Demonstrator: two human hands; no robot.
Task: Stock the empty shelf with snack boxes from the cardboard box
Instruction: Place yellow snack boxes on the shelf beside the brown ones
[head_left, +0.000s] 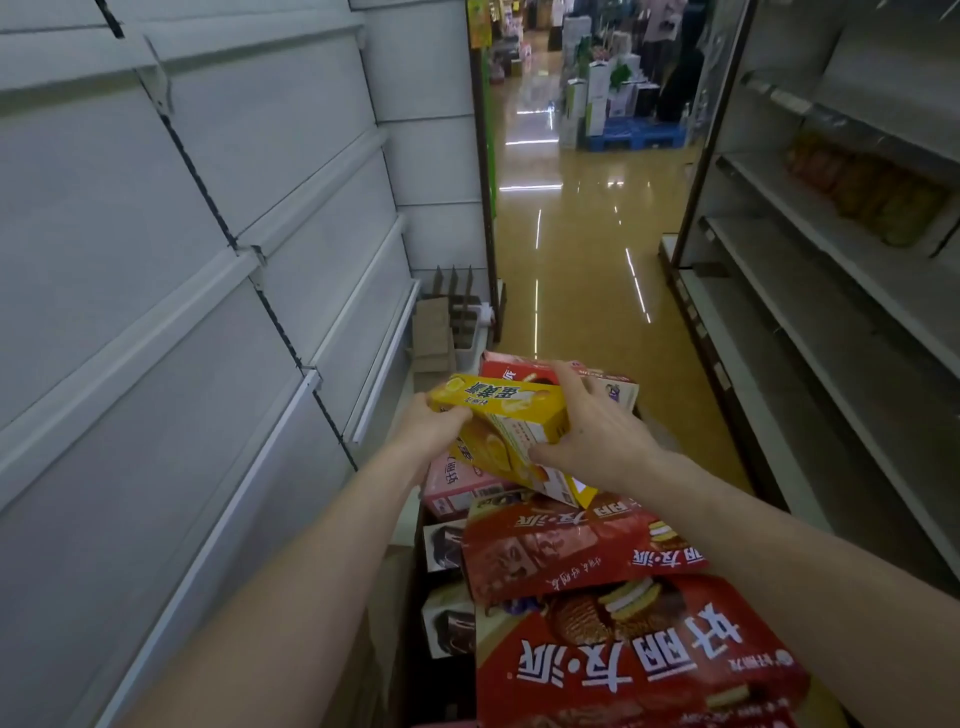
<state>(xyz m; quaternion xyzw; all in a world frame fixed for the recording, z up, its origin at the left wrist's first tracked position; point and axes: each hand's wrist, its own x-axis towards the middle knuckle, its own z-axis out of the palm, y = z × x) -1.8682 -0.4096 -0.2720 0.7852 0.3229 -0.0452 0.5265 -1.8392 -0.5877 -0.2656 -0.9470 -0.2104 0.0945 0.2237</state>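
Both grips hold one yellow snack box (506, 408): the left hand (434, 423) curls round its near end and the right hand (597, 431) clasps the far end, just above a pile of snack packs (597, 561) whose container is mostly hidden. The empty shelf (291, 415) to the left shows nothing placed, so stocking looks barely begun. Cardboard scraps (434, 332) sit at its far end, well apart from the reach

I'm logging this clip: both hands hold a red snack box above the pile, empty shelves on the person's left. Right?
No. The head view shows the box is yellow, not red: left hand and right hand hold a yellow snack box above the pile, empty shelves on the person's left.
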